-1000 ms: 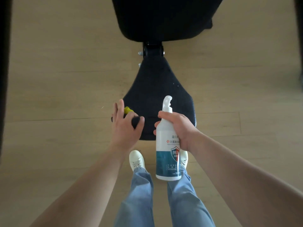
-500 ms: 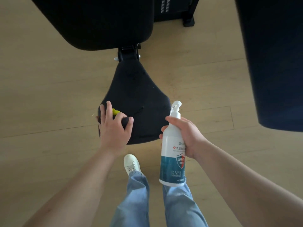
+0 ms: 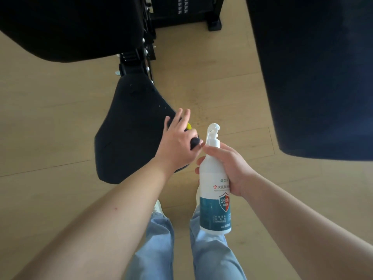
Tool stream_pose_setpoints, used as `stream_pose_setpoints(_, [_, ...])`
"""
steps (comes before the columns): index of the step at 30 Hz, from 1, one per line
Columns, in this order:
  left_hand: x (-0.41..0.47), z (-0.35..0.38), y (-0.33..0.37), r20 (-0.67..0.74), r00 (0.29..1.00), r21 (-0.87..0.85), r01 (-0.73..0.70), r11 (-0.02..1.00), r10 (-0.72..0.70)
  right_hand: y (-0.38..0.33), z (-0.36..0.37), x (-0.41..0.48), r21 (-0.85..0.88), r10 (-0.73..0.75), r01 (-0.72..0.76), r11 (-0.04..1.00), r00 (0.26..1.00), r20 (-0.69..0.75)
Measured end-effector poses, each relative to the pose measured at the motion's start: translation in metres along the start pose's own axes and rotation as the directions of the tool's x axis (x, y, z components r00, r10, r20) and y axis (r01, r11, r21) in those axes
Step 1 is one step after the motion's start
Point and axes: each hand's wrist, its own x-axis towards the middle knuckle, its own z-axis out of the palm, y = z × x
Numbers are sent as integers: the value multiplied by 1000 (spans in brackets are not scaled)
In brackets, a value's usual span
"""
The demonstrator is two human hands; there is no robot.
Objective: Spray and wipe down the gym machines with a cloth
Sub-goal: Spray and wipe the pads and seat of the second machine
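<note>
A black padded machine seat sits below me, joined by a metal bracket to a larger black pad at the top left. My left hand lies on the seat's right edge, gripping a dark cloth with a yellow bit showing by the fingers. My right hand holds a white and teal spray bottle upright around its neck, nozzle up, just right of the left hand.
Another large dark pad fills the upper right. A black machine frame with a foot stands at the top centre. Light wooden floor lies all around. My jeans and a white shoe show below.
My left hand has slid with the cloth from the seat's left front edge across to its right edge. The view swung right and the bottle stayed in my right hand.
</note>
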Motion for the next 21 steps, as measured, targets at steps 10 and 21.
stream_pose_setpoints(10, [-4,-52,-102,21,999,52,40,998,-41,9,23,9,-89,-37,37,995,999,9])
stream_pose_setpoints(21, [-134,-37,-92,-163,855,31,502,864,-491,15,112,21,-184,8,18,983,990,139])
